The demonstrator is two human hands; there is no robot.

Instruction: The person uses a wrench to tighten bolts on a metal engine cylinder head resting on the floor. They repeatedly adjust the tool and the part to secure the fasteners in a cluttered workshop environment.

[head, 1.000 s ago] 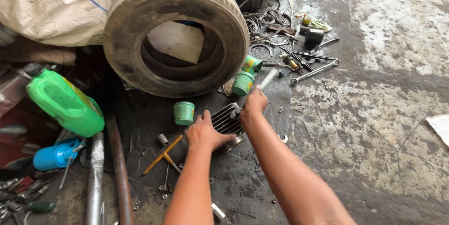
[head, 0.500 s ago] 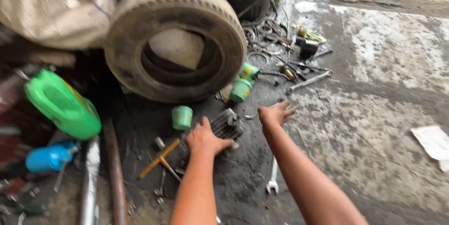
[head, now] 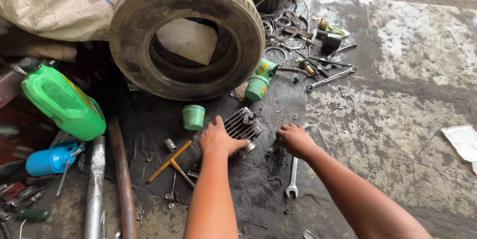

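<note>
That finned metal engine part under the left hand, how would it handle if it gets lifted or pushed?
The finned metal part looks like solid cast metal, so probably stiff and heavy for its size. It lies on a dark, greasy floor, so it may be slippery. Its blocky shape seems unlikely to roll; the left hand rests on it.

Roadside-type vehicle repair workshop, worked at ground level: oil-blackened concrete floor [head: 397,120], worn tyre [head: 186,35] propped upright, spanners [head: 330,77] and loose nuts scattered about, finned engine part [head: 243,125] on the ground, green oil jug [head: 62,102], blue oil can [head: 49,159], metal pipes [head: 94,189].
</note>
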